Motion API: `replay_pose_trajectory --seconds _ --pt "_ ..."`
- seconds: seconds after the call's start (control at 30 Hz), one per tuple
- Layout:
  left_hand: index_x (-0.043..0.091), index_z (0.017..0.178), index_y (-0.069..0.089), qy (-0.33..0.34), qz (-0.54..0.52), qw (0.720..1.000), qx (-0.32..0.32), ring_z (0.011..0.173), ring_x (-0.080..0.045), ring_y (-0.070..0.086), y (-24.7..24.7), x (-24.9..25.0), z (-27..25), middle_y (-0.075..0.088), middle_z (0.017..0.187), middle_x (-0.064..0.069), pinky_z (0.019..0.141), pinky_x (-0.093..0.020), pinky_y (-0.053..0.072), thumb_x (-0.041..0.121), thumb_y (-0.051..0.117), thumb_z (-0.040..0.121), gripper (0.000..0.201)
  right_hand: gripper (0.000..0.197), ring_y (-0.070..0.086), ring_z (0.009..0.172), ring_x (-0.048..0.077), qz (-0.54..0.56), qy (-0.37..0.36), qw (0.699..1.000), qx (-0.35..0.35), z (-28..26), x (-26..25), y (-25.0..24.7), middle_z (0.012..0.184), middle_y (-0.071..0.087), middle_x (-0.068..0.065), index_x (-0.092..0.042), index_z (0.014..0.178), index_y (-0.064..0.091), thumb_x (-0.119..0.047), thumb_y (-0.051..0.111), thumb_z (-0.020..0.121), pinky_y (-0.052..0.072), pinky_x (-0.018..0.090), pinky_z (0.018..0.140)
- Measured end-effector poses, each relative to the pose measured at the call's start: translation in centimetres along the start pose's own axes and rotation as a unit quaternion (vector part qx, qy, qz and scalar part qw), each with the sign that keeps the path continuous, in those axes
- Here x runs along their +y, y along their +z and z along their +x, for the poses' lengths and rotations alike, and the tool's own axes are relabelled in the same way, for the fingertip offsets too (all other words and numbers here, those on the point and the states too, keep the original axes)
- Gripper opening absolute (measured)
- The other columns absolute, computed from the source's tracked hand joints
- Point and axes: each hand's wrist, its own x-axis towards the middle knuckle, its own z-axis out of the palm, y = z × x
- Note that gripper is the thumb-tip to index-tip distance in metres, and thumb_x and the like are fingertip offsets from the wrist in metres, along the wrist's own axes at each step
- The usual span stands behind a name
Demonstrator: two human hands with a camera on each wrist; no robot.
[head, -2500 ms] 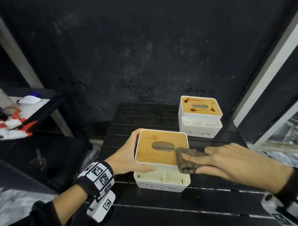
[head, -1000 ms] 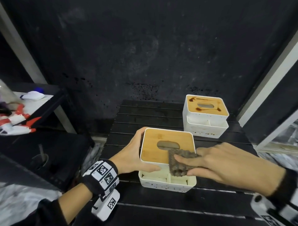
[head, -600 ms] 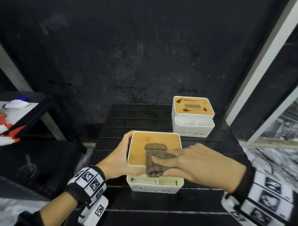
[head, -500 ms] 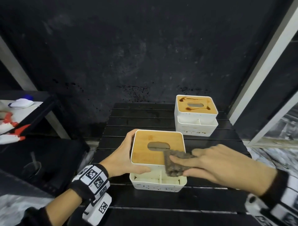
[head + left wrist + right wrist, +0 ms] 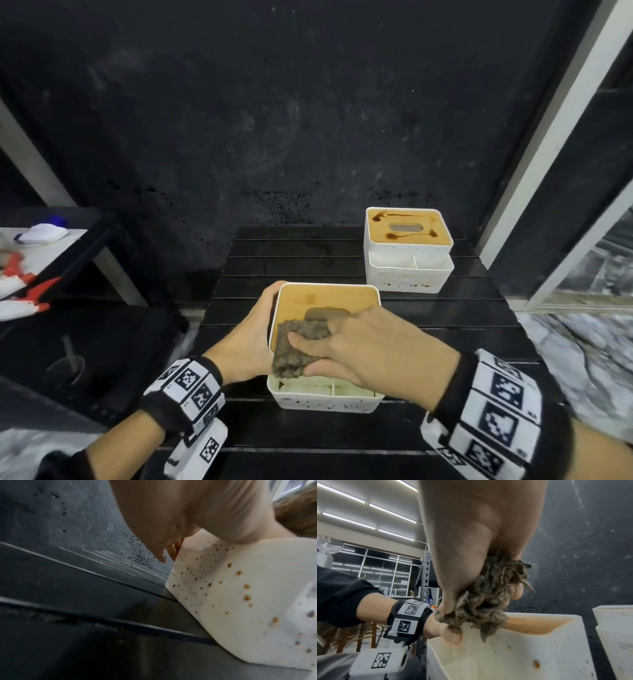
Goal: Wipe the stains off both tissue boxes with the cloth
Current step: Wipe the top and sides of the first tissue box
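The near tissue box (image 5: 323,399), white with a wooden lid (image 5: 322,298), stands at the table's front middle. My left hand (image 5: 255,334) grips its left side, thumb on the front wall. The left wrist view shows brown specks on that box wall (image 5: 223,588). My right hand (image 5: 346,346) pinches the grey-brown cloth (image 5: 293,353) and presses it on the lid's front left corner; the cloth (image 5: 488,595) hangs over the rim. The far tissue box (image 5: 407,250) stands at the back right, its lid streaked with dark brown stains.
The boxes stand on a black slatted table (image 5: 291,260) against a dark wall. A side shelf (image 5: 41,253) at the left holds red-and-white tools and a white object. A white frame post (image 5: 548,137) rises at the right, beside marble flooring (image 5: 582,342).
My right hand has slid the cloth leftward across the near lid, from its front right to its front left corner. The left hand still holds the box's left side.
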Motion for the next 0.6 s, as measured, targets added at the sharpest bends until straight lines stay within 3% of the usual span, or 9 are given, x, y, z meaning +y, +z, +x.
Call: replay_pose_trajectory --seconds 0.13,0.27,0.4,0.47,0.53,0.6 --pt "0.056 0.146 0.021 0.003 -0.004 1.000 0.007 0.137 0.000 0.051 0.0 0.1 -0.1 0.048 0.141 0.031 0.108 -0.026 0.052 0.030 0.102 0.065 0.117 0.052 0.067 0.076 0.015 0.033 0.037 0.999 -0.005 -4.2 1.8 -1.0 0.111 0.070 -0.011 -0.046 0.146 0.045 -0.064 0.022 0.103 0.040 0.028 0.054" --pt "0.061 0.144 0.019 0.003 0.003 1.000 -0.002 0.138 0.005 0.046 -0.1 0.0 -0.1 0.043 0.140 0.038 0.107 -0.024 0.051 0.035 0.100 0.067 0.114 0.056 0.058 0.082 0.015 0.103 0.088 0.987 -0.083 -8.6 4.0 -1.3 0.095 0.050 -0.013 -0.064 0.150 0.009 -0.075 0.006 0.095 0.043 0.030 0.067" --pt "0.064 0.142 0.019 0.007 0.009 1.000 -0.007 0.139 0.006 0.045 -0.1 0.1 0.0 0.043 0.140 0.038 0.106 -0.022 0.051 0.036 0.100 0.067 0.113 0.058 0.051 0.080 0.007 0.062 0.107 0.990 -0.066 -7.2 5.6 -1.5 0.092 0.048 -0.015 -0.062 0.151 0.015 -0.074 0.008 0.095 0.028 0.021 0.057" --pt "0.067 0.140 0.019 0.008 0.011 1.000 -0.009 0.139 0.005 0.045 -0.2 0.1 -0.1 0.043 0.141 0.038 0.106 -0.023 0.051 0.039 0.100 0.067 0.113 0.057 0.057 0.090 0.006 0.063 0.135 0.987 -0.051 -5.8 6.7 -0.6 0.096 0.052 -0.016 -0.057 0.152 0.022 -0.071 0.015 0.097 0.036 0.016 0.068" --pt "0.068 0.139 0.019 0.007 0.015 1.000 -0.006 0.139 0.004 0.045 -0.2 0.1 -0.1 0.043 0.141 0.037 0.106 -0.022 0.051 0.038 0.100 0.067 0.113 0.056 0.061 0.099 0.009 0.071 0.159 0.984 -0.037 -5.1 7.7 0.2 0.103 0.060 -0.015 -0.055 0.152 0.026 -0.068 0.020 0.099 0.047 0.023 0.084" --pt "0.068 0.139 0.019 0.006 0.025 1.000 0.005 0.138 0.003 0.046 -0.2 0.2 -0.2 0.043 0.142 0.036 0.105 -0.020 0.050 0.038 0.100 0.067 0.113 0.057 0.062 0.101 0.013 0.042 0.163 0.985 -0.031 -5.1 7.2 0.5 0.107 0.063 -0.009 -0.053 0.154 0.023 -0.067 0.017 0.099 0.049 0.027 0.085"
